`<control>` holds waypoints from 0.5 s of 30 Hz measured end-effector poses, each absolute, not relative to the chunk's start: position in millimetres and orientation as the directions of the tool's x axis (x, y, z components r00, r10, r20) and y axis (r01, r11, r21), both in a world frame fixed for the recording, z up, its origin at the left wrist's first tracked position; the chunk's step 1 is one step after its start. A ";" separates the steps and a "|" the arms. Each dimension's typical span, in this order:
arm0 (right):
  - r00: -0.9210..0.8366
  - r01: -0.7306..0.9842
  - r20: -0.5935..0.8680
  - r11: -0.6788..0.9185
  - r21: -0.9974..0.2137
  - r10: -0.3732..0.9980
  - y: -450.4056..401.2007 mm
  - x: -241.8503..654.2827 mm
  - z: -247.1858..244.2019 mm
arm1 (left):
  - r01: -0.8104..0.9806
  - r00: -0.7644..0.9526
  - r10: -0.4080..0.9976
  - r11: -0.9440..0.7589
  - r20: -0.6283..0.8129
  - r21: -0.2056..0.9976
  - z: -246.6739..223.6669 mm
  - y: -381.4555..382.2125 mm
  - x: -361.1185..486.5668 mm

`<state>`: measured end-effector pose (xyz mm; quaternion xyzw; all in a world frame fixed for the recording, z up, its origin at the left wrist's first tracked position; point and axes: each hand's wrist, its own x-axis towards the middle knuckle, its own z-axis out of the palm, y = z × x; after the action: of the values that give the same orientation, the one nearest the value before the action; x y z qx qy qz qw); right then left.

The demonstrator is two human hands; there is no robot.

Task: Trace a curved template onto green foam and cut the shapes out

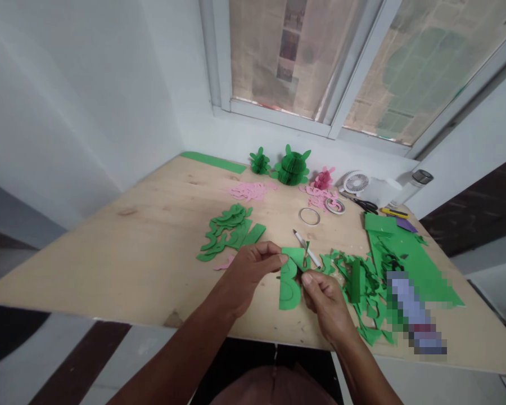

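Between the thumb and fingers of my left hand [263,257] is a green paper piece [290,295], pinched near its upper left edge. Its right side has a rounded, scalloped outline, with curved lines drawn inside. My right hand [322,289] is closed at the paper's right edge around scissors [299,270]; only a short dark part shows, and the rest is hidden in the fist. A thin green strip [307,253] curls up from the paper beside them. Just behind, a white pen [310,250] lies on the table.
Green cut-outs [227,228] lie left, green scraps [366,287] right, beside a green sheet [425,270]. Pink cut-outs [251,191], tape rolls [309,216], black-handled scissors [365,205] and a yellow cutter [394,213] lie farther back. Paper figures [293,167] and a fan [356,183] stand near the wall.
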<state>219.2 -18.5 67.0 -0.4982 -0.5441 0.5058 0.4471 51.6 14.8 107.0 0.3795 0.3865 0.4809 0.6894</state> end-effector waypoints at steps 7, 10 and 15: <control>-0.088 0.159 0.039 0.052 -0.986 0.995 -15.9 218.8 70.2 | -0.372 0.224 0.960 0.242 -0.167 0.896 110.4 14.5 51.1; -0.088 0.166 0.040 0.054 -0.985 0.995 -17.1 218.1 70.7 | -0.347 0.237 0.956 0.248 -0.171 0.904 108.6 15.3 50.5; -0.086 0.123 0.010 0.020 -0.992 0.996 -20.2 216.8 66.7 | -0.357 0.240 0.952 0.266 -0.188 0.895 105.8 15.5 51.4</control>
<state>216.8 -20.2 66.7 -0.5044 -0.5547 0.4851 0.4500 51.4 15.5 105.8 0.3773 0.3944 0.4738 0.6911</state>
